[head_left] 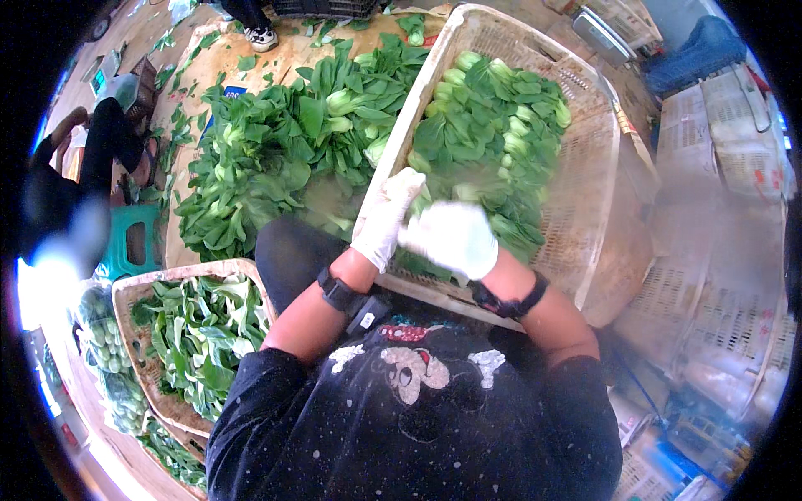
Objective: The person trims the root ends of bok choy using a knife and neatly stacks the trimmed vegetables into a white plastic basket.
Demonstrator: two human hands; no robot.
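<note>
Bok choy (pixel 535 159) lies in leafy rows inside the pale plastic crate (pixel 597 217) in front of you, packed from its left edge to past the middle, while bare slatted floor shows along the right edge. Your hands meet over the near left corner of that crate, so the rows spread beyond them and to their right, with some leaves just past your right knuckles. Your left hand (pixel 394 215), gloved in white, has its fingers curled in near the left rim; a bit of pale green shows beside the fingertips, but you cannot tell whether it is gripped. Your right hand (pixel 455 238), also gloved, is blurred just beside it, its fingers and any hold unreadable. Outside the left edge, a loose heap of bok choy (pixel 259 167) covers a brown sheet (pixel 188 100). A smaller crate (pixel 144 367) of leafy greens (pixel 205 334) stands by your left elbow, near a green stool (pixel 134 238). Pale crates (pixel 702 309) stand at your right.
</note>
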